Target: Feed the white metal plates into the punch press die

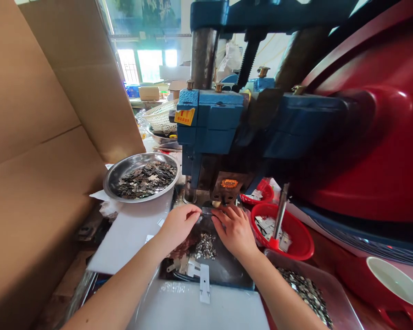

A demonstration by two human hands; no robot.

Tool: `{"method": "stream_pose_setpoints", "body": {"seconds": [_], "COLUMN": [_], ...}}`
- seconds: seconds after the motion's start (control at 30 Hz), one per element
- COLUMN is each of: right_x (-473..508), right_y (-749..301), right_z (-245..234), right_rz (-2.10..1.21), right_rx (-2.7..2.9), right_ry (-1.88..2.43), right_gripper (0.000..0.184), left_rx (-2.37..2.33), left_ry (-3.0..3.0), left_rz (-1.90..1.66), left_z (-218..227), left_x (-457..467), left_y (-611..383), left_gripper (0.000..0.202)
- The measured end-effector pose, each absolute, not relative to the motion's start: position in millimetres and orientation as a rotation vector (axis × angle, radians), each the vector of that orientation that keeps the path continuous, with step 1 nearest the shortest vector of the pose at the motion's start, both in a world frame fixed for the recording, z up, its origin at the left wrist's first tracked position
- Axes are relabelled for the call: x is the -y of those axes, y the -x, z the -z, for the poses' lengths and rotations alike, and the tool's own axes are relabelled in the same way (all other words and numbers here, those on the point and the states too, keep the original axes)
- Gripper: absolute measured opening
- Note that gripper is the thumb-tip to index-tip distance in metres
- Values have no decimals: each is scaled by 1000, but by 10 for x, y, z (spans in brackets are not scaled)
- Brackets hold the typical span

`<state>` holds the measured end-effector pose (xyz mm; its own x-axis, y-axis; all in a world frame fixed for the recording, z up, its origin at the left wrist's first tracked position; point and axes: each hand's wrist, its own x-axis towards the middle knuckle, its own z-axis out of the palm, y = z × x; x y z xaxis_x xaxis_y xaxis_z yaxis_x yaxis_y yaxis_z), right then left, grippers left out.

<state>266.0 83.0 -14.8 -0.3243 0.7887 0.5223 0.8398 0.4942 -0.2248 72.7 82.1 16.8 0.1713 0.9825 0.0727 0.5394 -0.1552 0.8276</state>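
Observation:
At the base of a blue press (pixel 213 119), my left hand (pixel 181 224) pinches the left end of a small flat metal plate (pixel 207 211). Across the plate's right side lies my right hand (pixel 237 229), its fingers stretched and thumb apart, fingertips touching the plate close to the press head (pixel 229 183). Between and below my hands is a heap of small shiny metal pieces (pixel 205 246). Closer to me, a flat metal bracket (pixel 204 282) rests over the front edge of the dark base. My right fingertips partly hide the plate.
A steel bowl (pixel 112 183) of thin metal parts stands left, beside tall cardboard (pixel 117 91). On the right are a red basket (pixel 304 243) with metal plates, a metal rod (pixel 281 211), a clear bin (pixel 344 298) of small pieces, a red mug (pixel 368 284) and a large red wheel (pixel 382 151).

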Motion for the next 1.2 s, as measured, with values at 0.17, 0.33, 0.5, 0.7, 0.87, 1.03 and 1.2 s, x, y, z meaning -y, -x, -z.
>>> {"method": "stream_pose_setpoints", "body": {"seconds": [0.17, 0.33, 0.5, 0.7, 0.87, 1.03, 1.2], "right_x": [-818, -808, -827, -849, -819, -764, -758], "right_y": [-2697, -2732, -2744, -2742, -2719, -2674, -2657], "right_z": [225, 262, 285, 296, 237, 154, 164], "right_rz": [59, 43, 64, 36, 173, 305, 328], "right_rx": [2000, 1985, 2001, 2036, 2111, 2157, 2131], "right_ry": [1279, 1250, 1228, 1242, 1344, 1431, 1482], "right_gripper": [28, 25, 24, 25, 25, 24, 26], "left_rx": [-1514, -1557, -1573, -1572, -1559, -1512, -1490], "left_ry": [-1829, -1989, -2018, -2043, -1988, -1891, -1883], "left_rz": [-877, -913, -962, -971, -985, -1026, -1041], "left_z": [-150, -55, 10, 62, 112, 140, 156], "left_x": [-982, -1082, -1112, -1137, -1163, -1208, -1233], "left_y": [-920, -1057, -1081, -1040, -1040, -1072, -1106], "left_gripper": [18, 16, 15, 16, 15, 15, 17]}}
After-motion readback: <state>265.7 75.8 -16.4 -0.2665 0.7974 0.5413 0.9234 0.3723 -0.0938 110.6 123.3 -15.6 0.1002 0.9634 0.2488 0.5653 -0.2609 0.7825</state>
